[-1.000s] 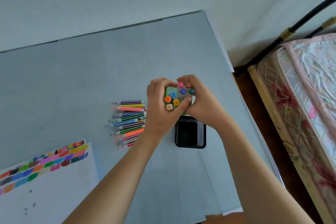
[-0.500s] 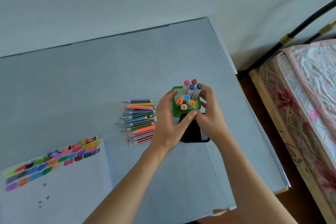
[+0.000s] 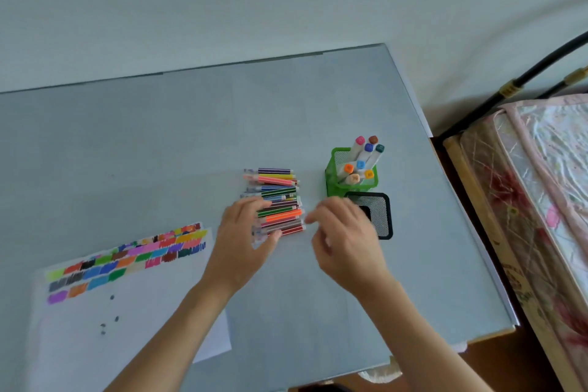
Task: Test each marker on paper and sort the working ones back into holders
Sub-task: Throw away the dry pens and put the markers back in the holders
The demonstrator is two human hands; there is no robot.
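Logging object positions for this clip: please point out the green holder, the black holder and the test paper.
green holder (image 3: 334, 183): head view, on its front mesh wall.
black holder (image 3: 380, 212): head view, on its right mesh wall.
test paper (image 3: 133, 328): head view, on its blank white area.

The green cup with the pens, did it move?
Yes. The green cup was held up above the black cup before; now it stands on the table just behind it.

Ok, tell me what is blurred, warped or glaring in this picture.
Head view: the right hand is smeared by motion blur, the left hand slightly; the wide lens bows the table edges; light is soft and even, with no glare; the green holder and thin markers stay fairly sharp.
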